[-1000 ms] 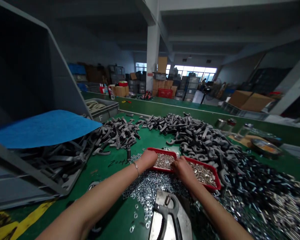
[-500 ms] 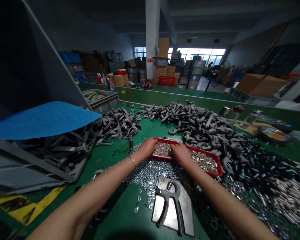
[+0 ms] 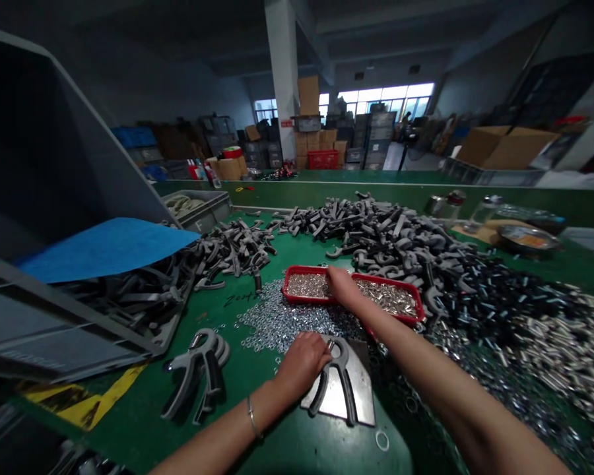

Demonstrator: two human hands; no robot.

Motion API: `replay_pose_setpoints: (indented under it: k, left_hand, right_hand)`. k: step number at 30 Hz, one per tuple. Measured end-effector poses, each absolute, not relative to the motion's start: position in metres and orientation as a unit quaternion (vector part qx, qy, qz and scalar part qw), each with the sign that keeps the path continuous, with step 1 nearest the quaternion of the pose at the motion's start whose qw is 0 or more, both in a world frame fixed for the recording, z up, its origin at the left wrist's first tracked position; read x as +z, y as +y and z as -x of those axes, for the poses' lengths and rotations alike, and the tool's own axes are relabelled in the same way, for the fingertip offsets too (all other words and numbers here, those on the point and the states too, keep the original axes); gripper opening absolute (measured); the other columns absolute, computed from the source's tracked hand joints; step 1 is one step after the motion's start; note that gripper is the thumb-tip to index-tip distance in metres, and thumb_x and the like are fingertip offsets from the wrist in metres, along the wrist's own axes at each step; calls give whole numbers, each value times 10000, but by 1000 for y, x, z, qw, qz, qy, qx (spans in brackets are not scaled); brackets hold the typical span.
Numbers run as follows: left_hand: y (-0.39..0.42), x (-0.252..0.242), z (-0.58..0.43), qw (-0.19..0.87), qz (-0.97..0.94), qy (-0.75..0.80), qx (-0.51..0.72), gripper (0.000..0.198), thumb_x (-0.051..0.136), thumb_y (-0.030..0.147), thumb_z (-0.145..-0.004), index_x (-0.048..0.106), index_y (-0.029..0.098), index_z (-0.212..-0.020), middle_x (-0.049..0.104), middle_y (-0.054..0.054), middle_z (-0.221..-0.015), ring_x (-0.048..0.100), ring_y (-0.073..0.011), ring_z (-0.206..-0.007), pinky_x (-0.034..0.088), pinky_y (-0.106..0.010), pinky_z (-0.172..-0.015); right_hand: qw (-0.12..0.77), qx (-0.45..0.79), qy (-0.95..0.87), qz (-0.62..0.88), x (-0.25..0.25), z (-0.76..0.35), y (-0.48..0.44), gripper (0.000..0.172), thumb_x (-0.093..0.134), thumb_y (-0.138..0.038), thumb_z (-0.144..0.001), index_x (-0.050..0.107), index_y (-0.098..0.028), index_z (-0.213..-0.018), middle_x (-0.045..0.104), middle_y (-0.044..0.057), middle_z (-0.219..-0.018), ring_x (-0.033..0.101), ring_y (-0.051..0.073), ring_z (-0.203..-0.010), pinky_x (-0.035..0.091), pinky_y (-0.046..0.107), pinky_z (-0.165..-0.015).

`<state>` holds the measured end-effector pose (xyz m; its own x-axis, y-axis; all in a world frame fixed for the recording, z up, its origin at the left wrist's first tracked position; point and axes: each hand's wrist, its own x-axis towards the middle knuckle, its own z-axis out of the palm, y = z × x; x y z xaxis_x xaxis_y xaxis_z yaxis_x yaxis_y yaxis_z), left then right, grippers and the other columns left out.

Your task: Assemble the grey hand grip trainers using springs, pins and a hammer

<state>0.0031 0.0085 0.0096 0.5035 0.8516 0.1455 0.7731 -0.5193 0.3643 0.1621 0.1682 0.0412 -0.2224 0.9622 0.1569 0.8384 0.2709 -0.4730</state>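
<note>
My left hand [image 3: 303,363] rests curled on the top of a grey hand-grip assembly [image 3: 337,379] that lies on a metal plate [image 3: 361,389]. My right hand [image 3: 342,287] reaches into a red tray [image 3: 304,300] full of small shiny metal pieces, fingers bent down among them; what they hold is hidden. A heap of silver washers [image 3: 282,321] lies between the tray and the plate.
Two finished grey hand grips [image 3: 198,369] lie at the near left. Piles of grey handle parts [image 3: 376,231] cover the green table. A tipped grey bin [image 3: 79,264] with a blue sheet [image 3: 109,247] stands left. Springs and small metal parts [image 3: 549,343] lie right.
My left hand has left the red tray and come back to the hand grip on the plate. My right hand stays in the tray. The camera has tilted down.
</note>
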Motion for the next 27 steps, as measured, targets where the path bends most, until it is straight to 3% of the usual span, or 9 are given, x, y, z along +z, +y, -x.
replay_pose_setpoints:
  k: [7, 14, 20, 24, 27]
  left_hand:
    - [2, -9, -5, 36, -874, 443, 195, 192, 581, 314, -952, 643, 164, -848, 663, -57, -871, 597, -239, -881, 445, -402, -845]
    - [-3, -16, 7, 60, -888, 391, 234, 198, 479, 234, -1005, 669, 181, -989, 688, -64, -948, 597, -215, -902, 428, -377, -836]
    - [4, -5, 5, 31, -908, 384, 166, 210, 472, 224, -1001, 666, 161, -952, 665, -76, -919, 579, -233, -910, 425, -400, -850]
    - [9, 1, 1, -36, -940, 320, 111, 263, 423, 157, -997, 664, 125, -896, 648, -103, -896, 567, -249, -893, 422, -427, -867]
    - [7, 4, 3, -3, -942, 316, 112, 261, 422, 159, -999, 674, 124, -941, 653, -106, -948, 565, -251, -947, 427, -420, -900]
  right_hand:
    - [347, 390, -685, 509, 45, -180, 99, 265, 520, -446, -944, 572, -188, -916, 657, -4, -829, 662, 145, -668, 561, 301, -624]
    - [346, 521, -618, 477, 23, -217, 0, 317, 539, -525, -893, 508, -211, -853, 652, 0, -749, 670, 168, -610, 556, 330, -634]
    - [334, 460, -648, 507, 6, -211, -20, 260, 500, -435, -940, 525, -208, -815, 629, 2, -731, 643, 178, -620, 530, 322, -615]
    - [340, 334, -715, 512, -2, -198, -21, 193, 532, -331, -940, 583, -214, -795, 615, 42, -821, 595, 232, -834, 488, 395, -802]
    - [335, 267, -761, 487, -8, -191, -20, 169, 493, -301, -975, 606, -223, -875, 626, 60, -911, 565, 241, -918, 463, 418, -878]
